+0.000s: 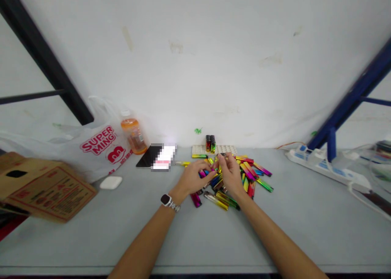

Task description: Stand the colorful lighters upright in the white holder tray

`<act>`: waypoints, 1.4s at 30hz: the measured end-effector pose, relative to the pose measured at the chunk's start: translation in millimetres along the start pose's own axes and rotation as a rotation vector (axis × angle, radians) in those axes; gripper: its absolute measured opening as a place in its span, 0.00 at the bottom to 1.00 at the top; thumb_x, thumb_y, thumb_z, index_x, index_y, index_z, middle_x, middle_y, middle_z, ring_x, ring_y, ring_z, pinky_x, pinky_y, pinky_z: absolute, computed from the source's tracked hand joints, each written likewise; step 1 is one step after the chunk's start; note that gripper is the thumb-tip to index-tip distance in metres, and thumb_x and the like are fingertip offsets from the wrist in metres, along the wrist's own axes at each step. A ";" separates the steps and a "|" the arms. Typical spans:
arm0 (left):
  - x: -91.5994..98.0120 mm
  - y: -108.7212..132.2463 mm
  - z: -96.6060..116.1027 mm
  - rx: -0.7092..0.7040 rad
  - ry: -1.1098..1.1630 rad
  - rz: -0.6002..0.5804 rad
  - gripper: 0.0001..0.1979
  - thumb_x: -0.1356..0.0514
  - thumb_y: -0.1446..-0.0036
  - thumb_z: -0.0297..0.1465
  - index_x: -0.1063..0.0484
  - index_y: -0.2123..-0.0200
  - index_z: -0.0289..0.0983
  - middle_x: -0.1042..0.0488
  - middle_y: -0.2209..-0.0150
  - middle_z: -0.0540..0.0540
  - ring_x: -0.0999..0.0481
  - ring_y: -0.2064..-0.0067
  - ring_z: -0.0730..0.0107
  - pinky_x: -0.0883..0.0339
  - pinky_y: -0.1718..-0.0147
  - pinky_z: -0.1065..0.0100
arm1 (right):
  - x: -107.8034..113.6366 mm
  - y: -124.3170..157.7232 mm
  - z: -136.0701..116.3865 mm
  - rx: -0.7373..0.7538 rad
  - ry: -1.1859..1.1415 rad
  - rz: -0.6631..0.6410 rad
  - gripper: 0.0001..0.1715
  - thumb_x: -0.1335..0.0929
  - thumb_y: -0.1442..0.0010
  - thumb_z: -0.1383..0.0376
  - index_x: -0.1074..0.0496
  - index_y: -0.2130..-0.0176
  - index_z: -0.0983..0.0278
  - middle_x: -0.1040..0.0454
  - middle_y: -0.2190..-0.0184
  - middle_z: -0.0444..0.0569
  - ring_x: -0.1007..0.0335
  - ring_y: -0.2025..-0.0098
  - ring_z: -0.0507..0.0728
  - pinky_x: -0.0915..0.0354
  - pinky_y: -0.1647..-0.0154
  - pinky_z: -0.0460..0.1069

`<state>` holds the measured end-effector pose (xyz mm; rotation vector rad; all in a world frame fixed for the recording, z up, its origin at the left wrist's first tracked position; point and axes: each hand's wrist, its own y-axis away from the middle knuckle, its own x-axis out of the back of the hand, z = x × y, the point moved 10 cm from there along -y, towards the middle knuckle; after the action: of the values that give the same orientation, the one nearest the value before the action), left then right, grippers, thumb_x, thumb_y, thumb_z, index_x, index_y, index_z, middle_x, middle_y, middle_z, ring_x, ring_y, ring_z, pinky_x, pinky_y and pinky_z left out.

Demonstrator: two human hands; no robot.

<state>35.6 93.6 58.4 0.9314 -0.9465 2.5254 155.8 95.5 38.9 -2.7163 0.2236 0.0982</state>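
Observation:
A heap of shiny, coloured cigarette lighters (251, 171) lies on the grey table. Over its middle, my right hand (231, 174) pinches a lighter (223, 154), of which only the dark top end shows past the fingertips. Close beside it, my left hand (195, 177) has its fingers curled in above the heap, and what they grip is hidden. Behind both hands is a pale tray with holes (198, 150). Several lighters (210, 143) stand upright together on the tray. A yellow lighter (200, 156) lies flat before it.
At left are a cardboard box (51, 189), a white plastic bag (73, 148), an orange bottle (134, 134) and a small white case (111, 183). A dark tablet or phone (149, 157) lies near the wall. A white power strip (330, 169) with cables is at right.

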 end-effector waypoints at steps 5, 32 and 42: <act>31.7 7.9 -1.5 -0.054 0.121 0.105 0.13 0.42 0.38 0.33 0.27 0.74 0.35 0.24 0.69 0.45 0.26 0.65 0.67 0.32 0.61 0.66 | -19.9 15.8 16.6 -0.118 -0.020 -0.085 0.22 0.35 0.39 0.46 0.38 0.71 0.61 0.47 0.82 0.36 0.53 0.81 0.48 0.54 0.81 0.45; 5.1 9.2 15.3 -0.118 0.164 0.090 0.13 0.45 0.37 0.29 0.32 0.75 0.36 0.27 0.69 0.45 0.27 0.64 0.68 0.34 0.62 0.67 | -10.0 25.5 10.3 -0.039 0.128 0.049 0.19 0.37 0.38 0.56 0.40 0.76 0.62 0.43 0.81 0.39 0.47 0.77 0.50 0.48 0.75 0.46; 5.5 9.6 15.4 -0.116 0.166 0.084 0.14 0.45 0.36 0.31 0.31 0.75 0.36 0.27 0.70 0.45 0.28 0.66 0.68 0.34 0.63 0.67 | -7.8 24.5 10.5 -0.050 0.104 0.077 0.21 0.36 0.38 0.53 0.38 0.76 0.63 0.41 0.80 0.40 0.47 0.76 0.50 0.46 0.74 0.46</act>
<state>34.3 76.4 66.3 0.6494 -1.0870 2.5384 143.6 78.8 20.5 -2.7659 0.3611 -0.0156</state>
